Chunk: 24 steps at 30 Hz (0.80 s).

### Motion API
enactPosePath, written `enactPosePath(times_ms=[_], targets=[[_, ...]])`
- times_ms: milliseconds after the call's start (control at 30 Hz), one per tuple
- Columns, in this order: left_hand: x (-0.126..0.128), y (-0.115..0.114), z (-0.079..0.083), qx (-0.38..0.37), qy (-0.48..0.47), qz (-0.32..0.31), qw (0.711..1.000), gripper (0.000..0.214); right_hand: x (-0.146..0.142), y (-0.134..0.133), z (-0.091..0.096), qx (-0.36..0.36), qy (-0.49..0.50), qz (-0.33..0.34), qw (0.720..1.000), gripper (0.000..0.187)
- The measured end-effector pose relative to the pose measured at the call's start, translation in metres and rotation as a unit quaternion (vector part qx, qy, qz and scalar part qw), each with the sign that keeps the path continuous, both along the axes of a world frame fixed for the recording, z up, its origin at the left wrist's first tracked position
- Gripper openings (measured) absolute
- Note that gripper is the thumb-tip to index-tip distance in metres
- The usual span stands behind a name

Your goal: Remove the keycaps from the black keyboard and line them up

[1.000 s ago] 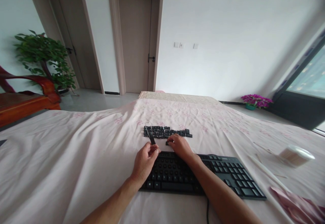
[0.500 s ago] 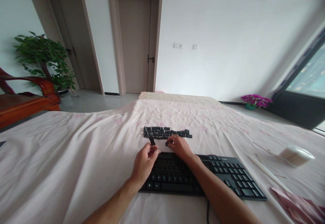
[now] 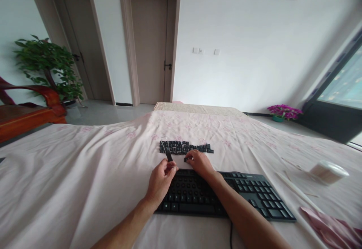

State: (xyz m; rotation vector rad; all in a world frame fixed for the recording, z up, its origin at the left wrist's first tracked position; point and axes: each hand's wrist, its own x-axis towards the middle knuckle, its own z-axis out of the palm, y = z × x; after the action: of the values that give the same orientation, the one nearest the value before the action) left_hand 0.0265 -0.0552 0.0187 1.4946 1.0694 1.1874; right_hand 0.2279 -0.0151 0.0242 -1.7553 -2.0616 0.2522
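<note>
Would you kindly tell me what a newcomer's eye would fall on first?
Probably the black keyboard on the pale cloth, many keycaps missing, with loose keycaps in rows beyond it. At its far edge, the left hand holds a wire-ended tool; the right hand pinches a small black piece. Magenta flowers also stand out farther back, to the right.

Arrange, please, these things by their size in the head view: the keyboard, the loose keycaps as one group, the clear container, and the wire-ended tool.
Largest: keyboard
Middle: group of loose keycaps and clear container, too close in apparent area to rank
Smallest: wire-ended tool
</note>
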Motion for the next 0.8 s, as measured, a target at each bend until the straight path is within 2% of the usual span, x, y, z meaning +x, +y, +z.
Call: enactPosePath(times_ms=[800], targets=[[0.0006,-0.0006,0.0012,0.003,-0.002,-0.004,1.0,0.017,0.0017,0.0008,-0.0036,0.012,0.015,0.002,1.0,0.019]])
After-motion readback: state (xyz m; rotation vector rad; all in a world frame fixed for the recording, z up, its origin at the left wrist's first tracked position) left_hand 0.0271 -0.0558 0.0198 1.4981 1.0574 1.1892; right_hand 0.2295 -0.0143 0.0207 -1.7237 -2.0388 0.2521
